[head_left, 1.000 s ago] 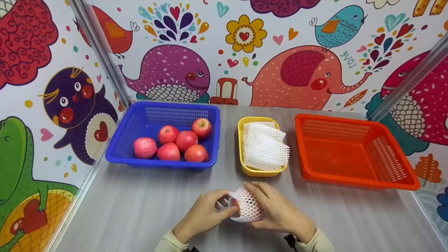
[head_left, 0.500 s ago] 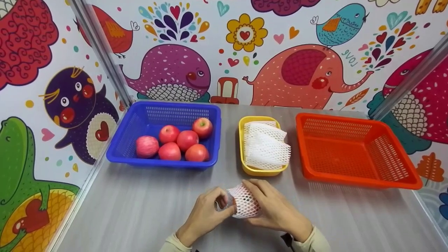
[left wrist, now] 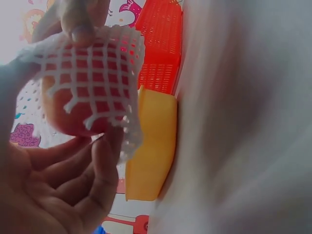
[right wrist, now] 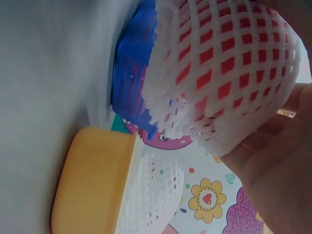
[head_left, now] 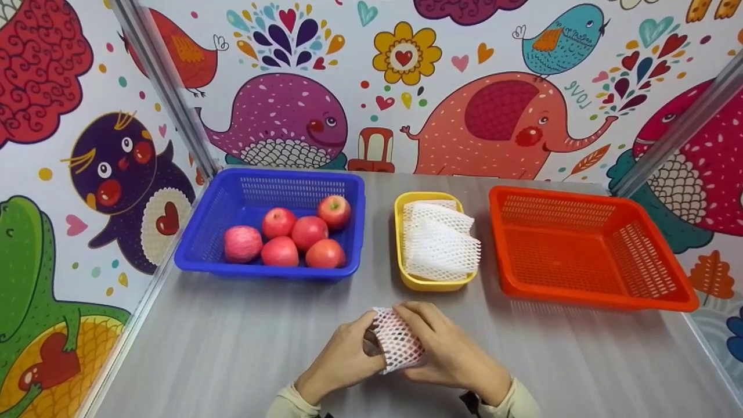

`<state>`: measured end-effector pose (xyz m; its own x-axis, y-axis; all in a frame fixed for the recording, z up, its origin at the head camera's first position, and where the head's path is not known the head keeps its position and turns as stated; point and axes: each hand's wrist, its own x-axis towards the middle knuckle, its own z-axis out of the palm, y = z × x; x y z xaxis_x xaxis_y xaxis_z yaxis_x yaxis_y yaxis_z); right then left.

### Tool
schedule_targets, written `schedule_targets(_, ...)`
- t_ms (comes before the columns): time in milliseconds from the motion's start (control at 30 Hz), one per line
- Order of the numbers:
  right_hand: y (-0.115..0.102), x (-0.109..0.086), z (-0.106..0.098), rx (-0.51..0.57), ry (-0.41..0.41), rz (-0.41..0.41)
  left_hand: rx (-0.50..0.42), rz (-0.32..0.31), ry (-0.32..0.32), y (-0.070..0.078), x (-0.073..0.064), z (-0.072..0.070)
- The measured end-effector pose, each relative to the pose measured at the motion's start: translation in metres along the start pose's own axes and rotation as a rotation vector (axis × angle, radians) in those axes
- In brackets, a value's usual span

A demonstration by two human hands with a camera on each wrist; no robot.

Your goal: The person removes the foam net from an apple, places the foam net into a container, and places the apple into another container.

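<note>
A red apple [left wrist: 61,109] sits inside a white foam net sleeve [head_left: 400,342], held over the near middle of the table. My right hand [head_left: 455,354] grips the sleeved apple from the right, fingers over the top and thumb below. At the sleeve's left end, my left hand [head_left: 348,357] pinches the rim, its fingers partly hidden behind the netting. In the left wrist view, a bare patch of apple skin shows past the sleeve's jagged edge, with fingers curled at that edge. The right wrist view shows red skin through the mesh and a loose, ragged rim.
A blue basket [head_left: 270,271] with several apples [head_left: 280,251] stands at the back left. Behind the hands, a yellow tub [head_left: 435,285] holds more white foam nets [head_left: 441,249]. An orange-red basket [head_left: 598,301] is at the right. Patterned panels [head_left: 389,87] enclose the table.
The sleeve's left end has been drawn further over the apple; skin visible there earlier is now covered in the head view. The left fingers have shifted along the rim. Baskets stay put.
</note>
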<state>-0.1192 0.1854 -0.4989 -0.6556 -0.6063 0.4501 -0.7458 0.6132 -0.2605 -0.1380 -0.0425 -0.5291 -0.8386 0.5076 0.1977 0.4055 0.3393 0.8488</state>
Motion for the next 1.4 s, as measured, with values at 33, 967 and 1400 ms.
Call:
schedule_targets(33,-0.001,0.001,0.001,0.005,-0.006,-0.001,0.013,-0.009,-0.007,0.000,0.000,0.000)
schedule_targets(967,0.012,-0.010,-0.019,0.121,0.095,-0.094,-0.061,-0.078,-0.012,-0.014,-0.003,-0.018)
schedule_targets(1400,0.075,0.038,-0.102,-0.214,0.233,0.022,-0.002,-0.141,0.039,-0.012,-0.015,-0.031)
